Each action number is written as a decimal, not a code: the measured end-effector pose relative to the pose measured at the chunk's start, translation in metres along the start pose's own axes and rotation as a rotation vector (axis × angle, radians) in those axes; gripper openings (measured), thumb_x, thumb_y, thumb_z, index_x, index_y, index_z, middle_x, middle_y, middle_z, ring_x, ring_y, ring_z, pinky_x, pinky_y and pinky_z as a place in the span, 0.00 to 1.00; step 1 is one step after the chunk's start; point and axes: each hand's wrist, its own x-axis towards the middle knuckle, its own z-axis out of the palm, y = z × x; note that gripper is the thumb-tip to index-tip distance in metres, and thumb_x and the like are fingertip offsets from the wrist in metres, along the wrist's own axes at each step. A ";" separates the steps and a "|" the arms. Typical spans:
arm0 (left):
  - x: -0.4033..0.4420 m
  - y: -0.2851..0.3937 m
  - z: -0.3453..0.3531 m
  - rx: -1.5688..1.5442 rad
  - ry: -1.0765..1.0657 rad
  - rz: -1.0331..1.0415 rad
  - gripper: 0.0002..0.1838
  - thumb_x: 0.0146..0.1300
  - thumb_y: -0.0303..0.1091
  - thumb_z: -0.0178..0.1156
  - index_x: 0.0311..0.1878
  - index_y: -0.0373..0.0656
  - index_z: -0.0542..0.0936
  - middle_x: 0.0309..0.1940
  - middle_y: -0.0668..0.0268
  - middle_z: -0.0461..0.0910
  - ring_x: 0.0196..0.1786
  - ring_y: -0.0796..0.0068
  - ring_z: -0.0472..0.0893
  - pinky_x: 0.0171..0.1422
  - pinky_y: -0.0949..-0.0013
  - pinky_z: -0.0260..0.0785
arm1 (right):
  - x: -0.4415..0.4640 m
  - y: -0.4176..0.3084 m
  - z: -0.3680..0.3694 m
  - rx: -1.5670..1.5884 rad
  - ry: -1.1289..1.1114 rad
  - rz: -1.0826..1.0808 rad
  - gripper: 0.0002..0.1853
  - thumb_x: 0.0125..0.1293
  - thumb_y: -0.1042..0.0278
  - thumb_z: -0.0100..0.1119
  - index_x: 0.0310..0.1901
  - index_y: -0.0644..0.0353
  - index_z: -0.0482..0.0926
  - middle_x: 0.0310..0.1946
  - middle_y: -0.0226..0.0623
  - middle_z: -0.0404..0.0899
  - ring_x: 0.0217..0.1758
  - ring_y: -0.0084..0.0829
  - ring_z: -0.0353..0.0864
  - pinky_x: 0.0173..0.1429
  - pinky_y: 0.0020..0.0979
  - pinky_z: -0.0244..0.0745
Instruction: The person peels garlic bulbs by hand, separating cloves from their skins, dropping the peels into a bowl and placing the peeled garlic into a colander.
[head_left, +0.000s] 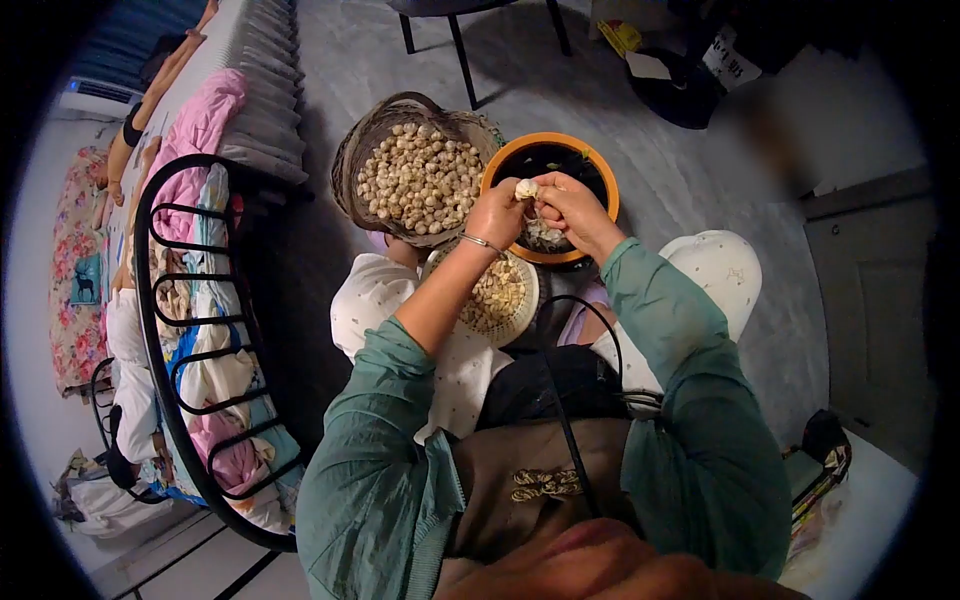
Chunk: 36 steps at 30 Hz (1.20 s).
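Over the orange-rimmed bucket (606, 180), my left hand (498, 212) and my right hand (572, 207) meet, fingers closed on a whitish garlic bulb (526, 188). Pale peelings (542, 236) lie inside the dark bucket. To its left stands a wicker basket (345, 185) heaped with whole garlic bulbs (420, 178). Below my hands, a pale perforated basket (527, 318) between my knees holds separated cloves (494, 296). A bracelet circles my left wrist.
On the left, a black metal bed frame (148, 270) borders bedding, and another person's bare legs (168, 82) rest on the bed. A dark-legged stool (460, 60) stands beyond the baskets. A black bag (680, 95) lies at the upper right.
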 end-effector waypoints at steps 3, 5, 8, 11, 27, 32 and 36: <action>0.000 -0.003 0.001 0.007 -0.001 -0.004 0.07 0.59 0.32 0.56 0.38 0.40 0.75 0.29 0.52 0.79 0.34 0.51 0.79 0.36 0.57 0.70 | 0.000 -0.001 0.000 0.010 0.001 0.007 0.11 0.66 0.71 0.46 0.48 0.65 0.68 0.28 0.28 0.66 0.21 0.12 0.59 0.21 0.15 0.52; 0.000 -0.002 0.001 0.040 0.026 0.031 0.07 0.59 0.32 0.56 0.38 0.40 0.75 0.29 0.52 0.79 0.35 0.50 0.79 0.36 0.56 0.70 | 0.001 0.000 -0.002 0.013 -0.009 0.015 0.11 0.66 0.72 0.46 0.48 0.65 0.68 0.28 0.28 0.66 0.22 0.13 0.59 0.21 0.16 0.52; -0.001 0.003 -0.001 0.090 0.014 0.016 0.06 0.59 0.28 0.56 0.39 0.39 0.77 0.25 0.56 0.79 0.27 0.61 0.80 0.31 0.64 0.70 | 0.003 0.000 -0.005 0.013 -0.021 0.024 0.11 0.66 0.72 0.47 0.48 0.65 0.68 0.29 0.28 0.66 0.23 0.13 0.59 0.22 0.17 0.53; 0.000 -0.002 0.001 0.081 0.014 0.022 0.05 0.60 0.27 0.55 0.39 0.39 0.76 0.23 0.58 0.78 0.24 0.66 0.79 0.29 0.66 0.69 | 0.002 -0.002 -0.005 0.017 -0.030 0.032 0.11 0.66 0.72 0.47 0.48 0.66 0.67 0.28 0.28 0.66 0.22 0.13 0.59 0.22 0.17 0.53; 0.004 0.000 -0.012 -0.800 -0.244 -0.312 0.07 0.67 0.31 0.49 0.40 0.38 0.74 0.24 0.66 0.76 0.22 0.78 0.74 0.25 0.74 0.67 | 0.004 -0.006 -0.011 0.119 -0.121 0.068 0.16 0.67 0.69 0.45 0.54 0.65 0.67 0.28 0.31 0.68 0.22 0.16 0.61 0.20 0.17 0.55; 0.004 0.002 -0.016 -0.859 -0.275 -0.365 0.09 0.68 0.33 0.48 0.39 0.38 0.73 0.25 0.65 0.76 0.21 0.77 0.74 0.23 0.73 0.69 | 0.000 -0.005 -0.006 0.225 -0.078 0.076 0.16 0.67 0.66 0.46 0.53 0.64 0.68 0.27 0.31 0.68 0.23 0.15 0.62 0.21 0.16 0.55; 0.004 0.002 -0.016 -0.870 -0.291 -0.356 0.09 0.68 0.34 0.49 0.38 0.38 0.73 0.24 0.65 0.77 0.21 0.78 0.74 0.23 0.74 0.69 | 0.001 -0.004 -0.007 0.287 -0.109 0.088 0.12 0.69 0.63 0.48 0.45 0.62 0.70 0.28 0.31 0.69 0.24 0.15 0.64 0.21 0.15 0.55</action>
